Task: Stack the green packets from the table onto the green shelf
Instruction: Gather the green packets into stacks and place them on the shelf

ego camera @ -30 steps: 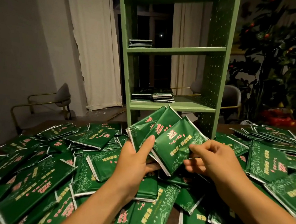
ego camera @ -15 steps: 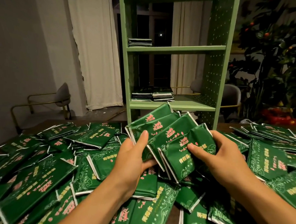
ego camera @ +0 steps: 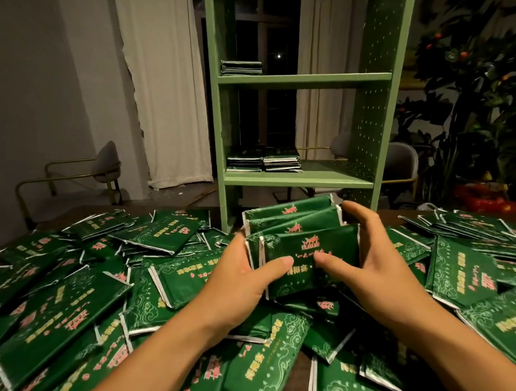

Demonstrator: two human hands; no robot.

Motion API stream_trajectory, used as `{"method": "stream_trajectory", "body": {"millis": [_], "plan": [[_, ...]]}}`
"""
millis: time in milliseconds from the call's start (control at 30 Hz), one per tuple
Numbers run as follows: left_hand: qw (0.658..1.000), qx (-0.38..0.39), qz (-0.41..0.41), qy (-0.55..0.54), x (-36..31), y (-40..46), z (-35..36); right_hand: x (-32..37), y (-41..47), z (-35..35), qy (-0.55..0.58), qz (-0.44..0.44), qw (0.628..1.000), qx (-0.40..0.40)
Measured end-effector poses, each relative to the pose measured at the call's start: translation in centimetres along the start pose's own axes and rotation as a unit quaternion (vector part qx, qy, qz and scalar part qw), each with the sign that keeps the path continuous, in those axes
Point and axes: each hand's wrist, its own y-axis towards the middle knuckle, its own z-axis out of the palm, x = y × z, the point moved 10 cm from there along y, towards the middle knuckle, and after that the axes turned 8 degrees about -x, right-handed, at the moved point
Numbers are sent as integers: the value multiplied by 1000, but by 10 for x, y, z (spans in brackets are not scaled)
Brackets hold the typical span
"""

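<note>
Loose packets cover the bench across the lower frame. At centre, your left hand and right hand curl their fingers around a bundle of packets. Beyond it, upper centre, the shelf holds stacked packets.

Dim, warm indoor light is falling from above and behind the camera, leaving the wall left of the green shelf grey and the window behind it black. The foil packets are catching soft glints (no harsh glare). Wide-angle distortion is bowing the shelf uprights, and the plant to its right is sinking into shadow.
</note>
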Motion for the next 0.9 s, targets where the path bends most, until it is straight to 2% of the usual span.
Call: {"method": "stream_trajectory", "body": {"millis": [200,467,567,633,800,900], "plan": [[994,-36,74,68,-10,5,-10,-9,2,2,-3,12,1000,9],[988,13,62,144,-2,1,-2,-8,-5,15,-48,6,997,67],[990,24,17,140,6,-1,2,-14,-11,22,-72,21,993,93],[991,22,21,131,7,2,0,-12,-11,19,-75,21,993,85],[1000,2,11,22,-3,6,-6,-7,-3,4,23,63,996,51],[1000,-25,2,13,-4,9,-13,6,-3,2,-5,42,996,84]]}}
